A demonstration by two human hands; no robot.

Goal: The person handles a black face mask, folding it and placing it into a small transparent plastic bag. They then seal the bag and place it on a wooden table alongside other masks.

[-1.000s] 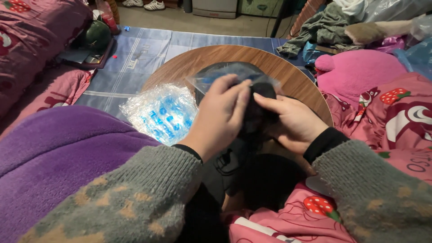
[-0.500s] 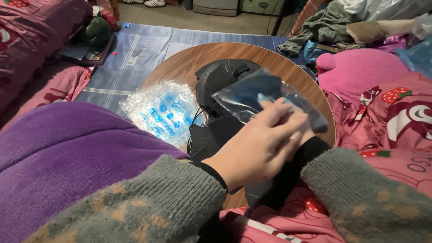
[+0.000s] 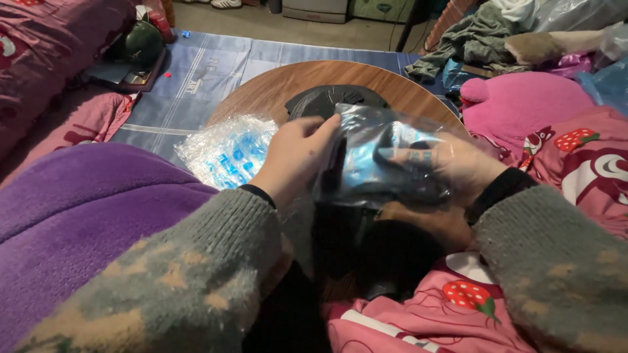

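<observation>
The clear plastic bag [image 3: 383, 157], with a dark item inside, sits in our grip over the near edge of the round wooden worktop [image 3: 297, 88]. On that worktop lie a black object [image 3: 320, 101] and a crinkled blue-printed packet [image 3: 226, 150]. Our left hand [image 3: 294, 160] pinches the bag's left edge; our right hand [image 3: 461, 170] clasps it behind the film.

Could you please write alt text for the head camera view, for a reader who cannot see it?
Two hands hold a clear plastic bag with a dark item inside: the left hand grips its left edge, the right hand is behind it. Beyond lie a round wooden table, a black piece and a crinkled blue-printed bag.
</observation>
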